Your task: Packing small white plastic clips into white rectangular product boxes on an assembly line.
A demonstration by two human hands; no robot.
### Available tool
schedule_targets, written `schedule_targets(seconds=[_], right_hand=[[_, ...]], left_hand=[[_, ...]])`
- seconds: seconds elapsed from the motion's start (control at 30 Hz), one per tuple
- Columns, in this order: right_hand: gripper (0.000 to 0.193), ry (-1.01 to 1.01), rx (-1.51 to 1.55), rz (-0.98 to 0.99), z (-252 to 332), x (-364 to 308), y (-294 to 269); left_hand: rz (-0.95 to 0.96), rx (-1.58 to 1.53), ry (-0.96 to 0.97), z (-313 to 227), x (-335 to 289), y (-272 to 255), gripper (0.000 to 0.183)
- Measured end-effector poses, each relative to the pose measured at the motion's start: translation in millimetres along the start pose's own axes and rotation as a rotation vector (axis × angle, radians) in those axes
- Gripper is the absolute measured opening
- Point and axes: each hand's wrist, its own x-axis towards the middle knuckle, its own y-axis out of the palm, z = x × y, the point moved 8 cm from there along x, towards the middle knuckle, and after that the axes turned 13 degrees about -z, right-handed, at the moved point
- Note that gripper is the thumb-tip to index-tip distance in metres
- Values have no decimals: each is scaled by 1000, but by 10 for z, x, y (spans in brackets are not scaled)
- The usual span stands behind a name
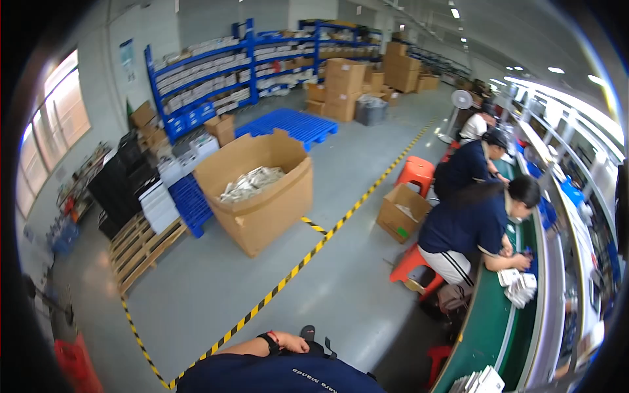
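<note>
My left hand (291, 342) is low in the picture, in front of my dark blue shirt (262, 374). A dark band (269, 342) and a red one circle its wrist. The fingers look curled at a black item (317, 348) whose kind I cannot make out. My right hand is outside the picture. Just beyond the left hand, the tip of a dark shoe (308, 332) shows on the grey floor.
A large open carton (262, 219) of white pieces stands ahead, near a blue pallet (288, 124) and wooden pallet (141, 252). Yellow-black tape (288, 278) crosses the floor. On the right, people (465, 216) sit on red stools along a green conveyor (481, 334). Blue shelves (252, 65) line the back.
</note>
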Motion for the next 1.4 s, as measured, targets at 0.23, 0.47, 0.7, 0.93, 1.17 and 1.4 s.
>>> schedule_targets(seconds=[0.23,0.47,0.7,0.93,1.17,1.4], right_hand=[[92,-289,-10,269,1068,-113,-284],[92,-459,-30,602,1605,-327,-329],[91,-571,-6,934,1988,-276,-358],[90,-706,12,1280,2655,-147,-515],[89,-719,57,1671,3150,-459,-825],[88,-510,649,1927,4143,-1108,-1425]], left_hand=[[-91,-367,77,298,-108,-499,19],[-103,-466,-166,841,-110,-608,26],[-334,-958,-386,1274,-67,-717,46],[-632,-729,-471,1291,620,-1418,48],[-721,-398,-537,1567,734,-2369,41],[-875,153,-527,2232,549,-4892,52]])
